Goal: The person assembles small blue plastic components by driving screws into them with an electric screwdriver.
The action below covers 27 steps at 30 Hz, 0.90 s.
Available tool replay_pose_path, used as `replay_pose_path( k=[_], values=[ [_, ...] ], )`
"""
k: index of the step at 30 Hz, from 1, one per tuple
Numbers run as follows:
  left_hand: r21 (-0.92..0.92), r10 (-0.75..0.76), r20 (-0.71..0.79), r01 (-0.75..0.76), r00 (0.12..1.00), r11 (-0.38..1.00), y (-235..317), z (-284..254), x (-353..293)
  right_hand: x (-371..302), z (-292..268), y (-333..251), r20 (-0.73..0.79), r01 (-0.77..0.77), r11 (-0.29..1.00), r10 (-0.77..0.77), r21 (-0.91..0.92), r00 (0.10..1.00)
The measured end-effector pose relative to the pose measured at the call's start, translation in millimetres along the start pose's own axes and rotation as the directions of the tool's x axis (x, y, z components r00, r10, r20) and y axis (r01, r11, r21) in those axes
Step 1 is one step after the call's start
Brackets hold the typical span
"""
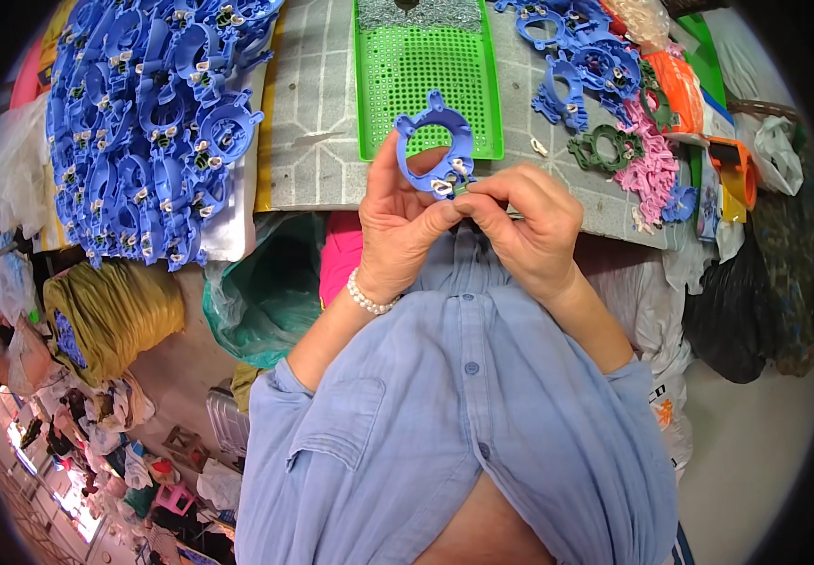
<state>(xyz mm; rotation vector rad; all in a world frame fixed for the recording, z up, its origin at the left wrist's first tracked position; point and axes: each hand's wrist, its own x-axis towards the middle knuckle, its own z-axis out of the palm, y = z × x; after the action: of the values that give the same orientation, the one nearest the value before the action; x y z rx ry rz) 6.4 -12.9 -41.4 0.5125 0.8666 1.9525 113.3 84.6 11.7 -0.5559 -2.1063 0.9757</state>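
Observation:
My left hand (390, 212) holds a blue plastic ring (463, 141) by its left and lower side, above the near edge of the table. The ring has small lugs around its rim and a wide round opening. At its lower end sit small white pieces (442, 188) and a small dark green piece (461, 188). My right hand (531, 221) is closed in a pinch at that green piece, thumb and forefinger touching it. The fingertips partly cover the lower end of the ring.
Beyond the ring lies a green perforated tray (366, 122) with small shiny metal parts (421, 14) at its far end. Many blue rings (157, 113) are piled at left. At right are more blue rings (567, 89), dark green rings (605, 148) and pink parts (650, 174).

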Motion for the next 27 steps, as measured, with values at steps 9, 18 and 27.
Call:
replay_pose_path(
  k=[9, 18, 27],
  values=[
    [-0.028, -0.051, -0.012, 0.051, 0.999, 0.998, -2.0, -2.9, -3.6, 1.3, -3.9, -1.7, 0.109, -0.044, 0.999, 0.046, -0.014, 0.993],
    [0.022, 0.023, 0.028, -0.023, 0.999, 0.999, -1.8, -2.7, -4.5, -2.8, 7.1, -1.7, 0.005, -0.012, 0.997, 0.012, -0.074, 1.0],
    [-0.006, 0.031, 0.066, -0.03, 0.997, 1.0, -6.7, -6.5, -4.0, -11.4, 10.1, 8.1, -0.032, -0.024, 1.0, 0.024, 0.018, 0.999]
  ],
)
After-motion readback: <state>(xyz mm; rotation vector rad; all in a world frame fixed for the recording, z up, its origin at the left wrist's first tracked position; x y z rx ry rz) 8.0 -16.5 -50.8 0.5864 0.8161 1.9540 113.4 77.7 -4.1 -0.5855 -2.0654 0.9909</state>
